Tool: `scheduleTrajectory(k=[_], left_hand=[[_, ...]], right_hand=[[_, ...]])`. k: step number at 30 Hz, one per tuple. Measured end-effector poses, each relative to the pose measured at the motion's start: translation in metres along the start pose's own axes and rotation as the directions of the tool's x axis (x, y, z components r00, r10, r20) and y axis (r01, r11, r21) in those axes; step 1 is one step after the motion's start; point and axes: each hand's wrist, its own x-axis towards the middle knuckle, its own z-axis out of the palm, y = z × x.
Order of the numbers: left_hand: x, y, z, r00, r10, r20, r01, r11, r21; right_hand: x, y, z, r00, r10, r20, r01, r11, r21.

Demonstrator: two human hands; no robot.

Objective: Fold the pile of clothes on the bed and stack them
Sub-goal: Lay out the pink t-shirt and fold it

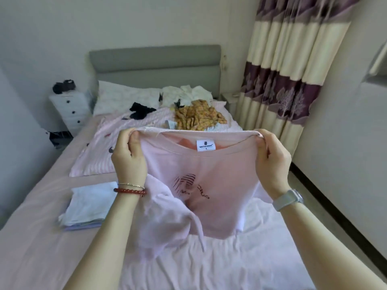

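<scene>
Head view — pink bed (31, 248), grey headboard (155, 61), both hands — left hand (128, 155), right hand (272, 160) — gripping pink T-shirt (219, 185).

A pink T-shirt (209, 185) is held up by its shoulders, pinched by the left hand (128, 155) and right hand (272, 162); its hem apparently touches the bed (31, 248).

The pink shirt (209, 185) hides part of the clothes pile (196, 116).
</scene>
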Motion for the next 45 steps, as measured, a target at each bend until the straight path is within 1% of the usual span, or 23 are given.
scheduleTrajectory(k=[4,7,9,13,17,19,21,23,24,25,27,28,30,32,33,36,38,39,41,42,43,45], left_hand=[[0.025,0.025,-0.035,0.988,0.154,0.0,-0.154,0.987,-0.053],[0.039,0.039,-0.057,0.978,0.207,-0.029,-0.209,0.975,-0.071],[0.044,0.043,-0.066,0.975,0.222,-0.025,-0.222,0.974,-0.043],[0.046,0.039,-0.071,0.971,0.239,0.015,-0.24,0.971,0.025],[0.049,0.019,-0.056,0.965,0.247,0.088,-0.254,0.964,0.078],[0.053,-0.001,-0.038,0.969,0.21,0.131,-0.226,0.966,0.122],[0.062,-0.027,-0.012,0.977,0.132,0.166,-0.165,0.965,0.202],[0.073,-0.061,0.023,0.979,0.043,0.2,-0.107,0.941,0.32],[0.079,-0.079,0.042,0.976,-0.009,0.218,-0.078,0.919,0.388],[0.086,-0.098,0.061,0.97,-0.056,0.236,-0.058,0.892,0.448],[0.101,-0.136,0.101,0.955,-0.126,0.267,-0.045,0.833,0.551],[0.109,-0.155,0.12,0.948,-0.161,0.275,-0.041,0.795,0.605],[0.117,-0.192,0.157,0.924,-0.262,0.278,-0.014,0.705,0.71],[0.111,-0.226,0.189,0.879,-0.387,0.277,0.037,0.636,0.77],[0.1,-0.244,0.201,0.853,-0.432,0.294,0.05,0.626,0.778],[0.035,-0.292,0.219,0.762,-0.529,0.375,0.077,0.648,0.758],[-0.023,-0.32,0.214,0.674,-0.64,0.37,0.183,0.63,0.755],[-0.053,-0.332,0.207,0.618,-0.705,0.348,0.257,0.6,0.758],[-0.112,-0.349,0.188,0.5,-0.824,0.265,0.406,0.494,0.769],[-0.139,-0.354,0.176,0.443,-0.871,0.214,0.468,0.427,0.774],[-0.164,-0.357,0.163,0.384,-0.909,0.162,0.516,0.356,0.779],[-0.208,-0.359,0.134,0.288,-0.956,0.056,0.56,0.216,0.8]], right_hand=[[0.033,-0.041,-0.022,0.976,-0.151,-0.155,0.159,0.987,0.038],[0.047,-0.062,-0.032,0.943,-0.248,-0.222,0.268,0.961,0.064],[0.053,-0.071,-0.034,0.913,-0.319,-0.256,0.344,0.937,0.058],[0.063,-0.067,-0.031,0.862,-0.419,-0.285,0.438,0.899,0.007],[0.068,-0.041,-0.016,0.859,-0.453,-0.239,0.445,0.891,-0.09],[0.07,-0.022,0.001,0.886,-0.428,-0.18,0.411,0.903,-0.125],[0.075,-0.002,0.027,0.931,-0.356,-0.075,0.342,0.927,-0.154],[0.082,0.023,0.06,0.979,-0.188,0.079,0.2,0.961,-0.19],[0.087,0.038,0.08,0.982,-0.102,0.159,0.137,0.965,-0.223],[0.093,0.055,0.102,0.972,-0.026,0.232,0.087,0.962,-0.258],[0.105,0.089,0.15,0.925,0.121,0.361,0.002,0.947,-0.322],[0.111,0.105,0.175,0.89,0.177,0.42,-0.03,0.942,-0.333],[0.114,0.14,0.224,0.807,0.242,0.538,-0.052,0.938,-0.344],[0.102,0.174,0.264,0.72,0.292,0.629,-0.053,0.928,-0.369],[0.09,0.19,0.279,0.677,0.31,0.667,-0.061,0.927,-0.369],[0.027,0.236,0.3,0.565,0.339,0.752,-0.101,0.933,-0.345],[-0.029,0.259,0.294,0.471,0.43,0.77,-0.212,0.903,-0.375],[-0.058,0.267,0.287,0.418,0.488,0.766,-0.283,0.871,-0.401],[-0.116,0.276,0.265,0.335,0.588,0.736,-0.402,0.796,-0.453],[-0.144,0.279,0.251,0.309,0.633,0.71,-0.436,0.758,-0.485],[-0.17,0.28,0.236,0.283,0.68,0.676,-0.457,0.715,-0.529],[-0.215,0.279,0.206,0.205,0.79,0.578,-0.51,0.591,-0.626]])
